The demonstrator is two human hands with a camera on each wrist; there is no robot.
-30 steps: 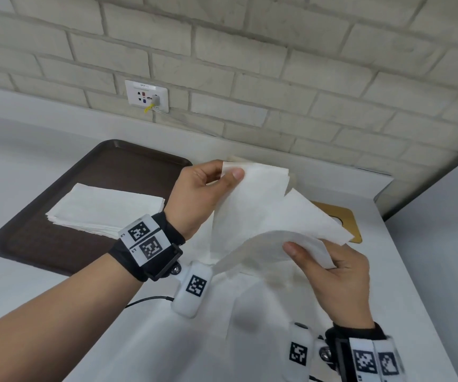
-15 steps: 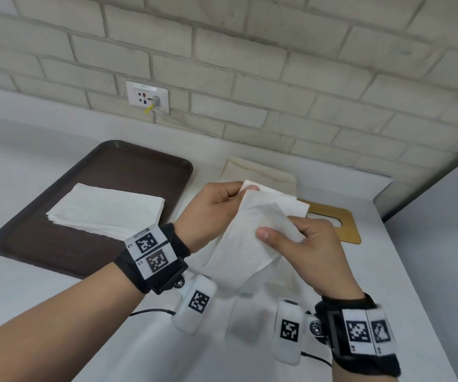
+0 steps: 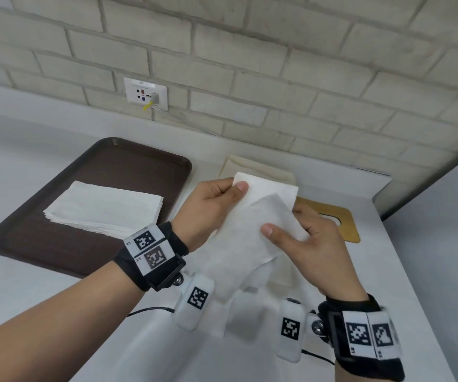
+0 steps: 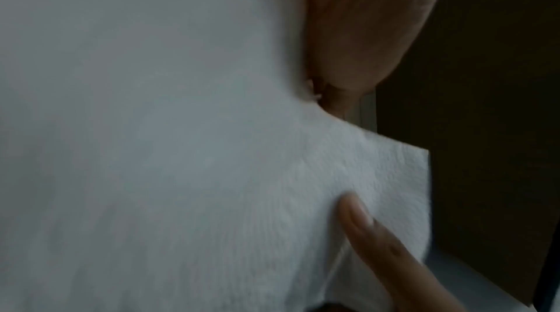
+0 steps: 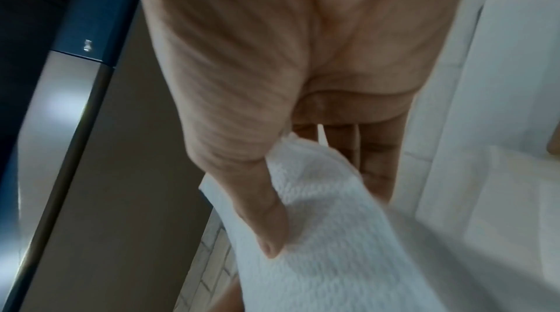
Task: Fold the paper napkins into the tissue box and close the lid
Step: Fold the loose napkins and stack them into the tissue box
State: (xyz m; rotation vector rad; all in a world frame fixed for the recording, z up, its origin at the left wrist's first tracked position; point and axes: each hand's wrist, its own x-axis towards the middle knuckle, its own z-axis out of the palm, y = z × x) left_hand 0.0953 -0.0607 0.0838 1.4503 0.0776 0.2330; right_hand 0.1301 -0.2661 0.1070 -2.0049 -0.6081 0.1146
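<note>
The napkin (image 3: 252,232) is held in the air above the white table (image 3: 404,274), in front of the beige tissue box (image 3: 261,172). Its long axis runs from the upper right down to the lower left, and its lower end hangs free. The left hand (image 3: 211,213) pinches the top corner between thumb and fingers. The right hand (image 3: 310,244) pinches the right edge, thumb on the near face, fingers behind the sheet.

The napkin hides most of the box. The wooden lid (image 3: 338,219) lies flat at the right, partly covered by the right hand. Both wrist views are blurred and filled mostly by napkin and palm.

The stack of napkins (image 3: 103,208) rests on the brown tray (image 3: 56,244) at the left. The table ends close to the right of the lid.
</note>
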